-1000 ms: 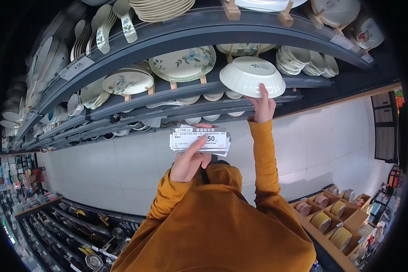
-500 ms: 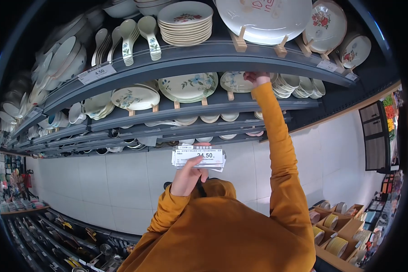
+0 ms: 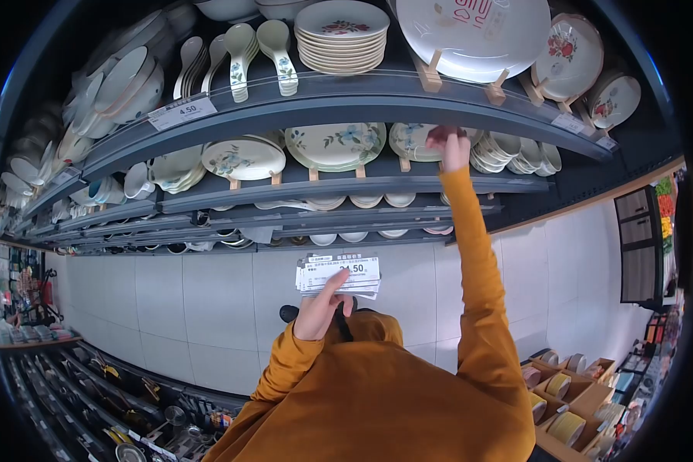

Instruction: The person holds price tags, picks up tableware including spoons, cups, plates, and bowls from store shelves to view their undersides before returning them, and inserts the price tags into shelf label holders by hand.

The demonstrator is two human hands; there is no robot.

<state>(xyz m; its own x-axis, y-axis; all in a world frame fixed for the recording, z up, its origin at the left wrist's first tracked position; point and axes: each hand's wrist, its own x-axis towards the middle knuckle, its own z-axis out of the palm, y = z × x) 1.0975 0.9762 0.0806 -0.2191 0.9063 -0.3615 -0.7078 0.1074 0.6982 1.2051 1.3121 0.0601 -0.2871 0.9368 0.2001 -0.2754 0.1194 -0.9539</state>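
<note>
My left hand (image 3: 323,308) grips a stack of printed price labels (image 3: 339,276), thumb on top, in front of my body. My right hand (image 3: 450,146) is stretched out to the second shelf, in front of a floral plate (image 3: 414,142) on a wooden stand. Its fingers are blurred and partly curled, and whether they hold anything cannot be made out. Left of that plate stands a large oval floral plate (image 3: 335,145). Stacked bowls (image 3: 499,151) sit just right of the hand.
Above, the upper shelf edge (image 3: 346,96) carries spoons (image 3: 240,58), stacked plates (image 3: 342,38) and a large white plate (image 3: 473,38). Behind me are a utensil rack (image 3: 115,400) and a wooden compartment display (image 3: 585,400). Light floor tiles (image 3: 208,308) lie below.
The white bowl has left my right hand, which moved up to the second shelf and has since drawn back slightly. My left hand still holds the labels, now lower in view.
</note>
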